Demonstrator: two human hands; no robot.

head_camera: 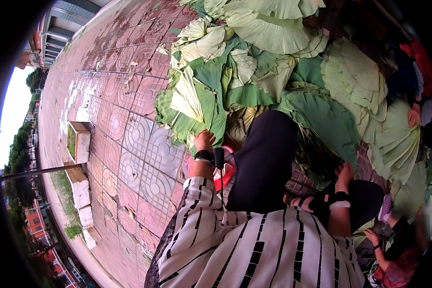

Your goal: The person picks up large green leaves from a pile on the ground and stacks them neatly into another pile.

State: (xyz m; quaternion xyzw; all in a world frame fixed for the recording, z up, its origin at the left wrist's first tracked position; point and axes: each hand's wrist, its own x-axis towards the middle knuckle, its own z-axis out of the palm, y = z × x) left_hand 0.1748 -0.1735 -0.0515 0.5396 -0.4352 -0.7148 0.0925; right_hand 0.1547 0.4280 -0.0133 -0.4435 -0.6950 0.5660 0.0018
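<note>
Large lotus leaves, pale green to dark green, lie in a heap in front of me. My left hand (204, 139), fingers curled, is at the near edge of the heap, just below the tip of a folded pale-yellow leaf (188, 95). Whether it grips a leaf there is unclear. My right hand (345, 173) is at the lower edge of a broad dark-green lotus leaf (322, 120), beside a dark bundle of stalks or dried leaves (318, 158). Its fingertips are partly hidden, so its grip cannot be made out.
A red-rimmed plastic item (225, 180) sits beside my left knee. At right, another person's hand (414, 116) touches a leaf; a second person's hand (372, 237) is lower down. White planter boxes (82, 144) and a pole (39, 172) stand left on the patterned paving (140, 144).
</note>
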